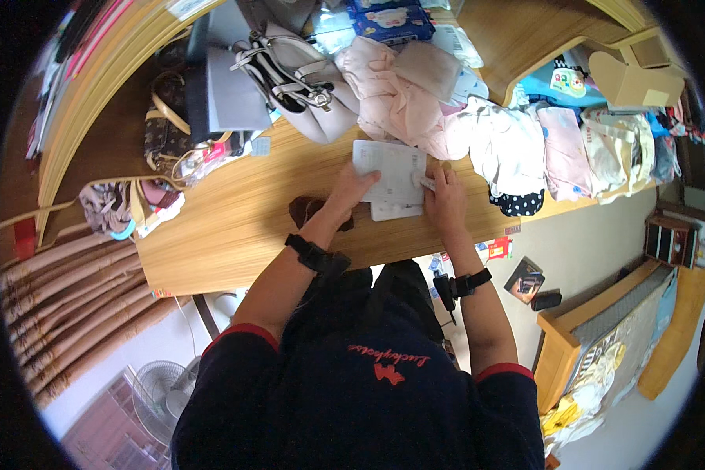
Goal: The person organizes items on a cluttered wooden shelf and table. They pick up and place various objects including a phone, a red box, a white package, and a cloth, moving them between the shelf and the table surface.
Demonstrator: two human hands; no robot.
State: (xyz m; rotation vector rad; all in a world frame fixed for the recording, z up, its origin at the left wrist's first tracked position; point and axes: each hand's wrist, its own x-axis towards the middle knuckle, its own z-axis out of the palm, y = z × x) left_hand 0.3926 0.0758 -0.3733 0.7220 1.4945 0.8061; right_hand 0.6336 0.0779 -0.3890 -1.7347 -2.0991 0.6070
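Note:
A flat white packet with small print on it is just above the wooden desk. My left hand grips its left edge, the thumb lying on top. Beneath its lower edge a second white packet sticks out. At the right edge, my right hand has its fingers curled around a small white strip, which touches the packet; whether the two are joined is unclear. Partly covered by my left wrist, a dark brown item rests on the desk.
Along the back of the desk stand a pale handbag, pink bundled clothing and white clothes. A patterned brown bag is at the left. An open cardboard box sits far right. Below left is a fan.

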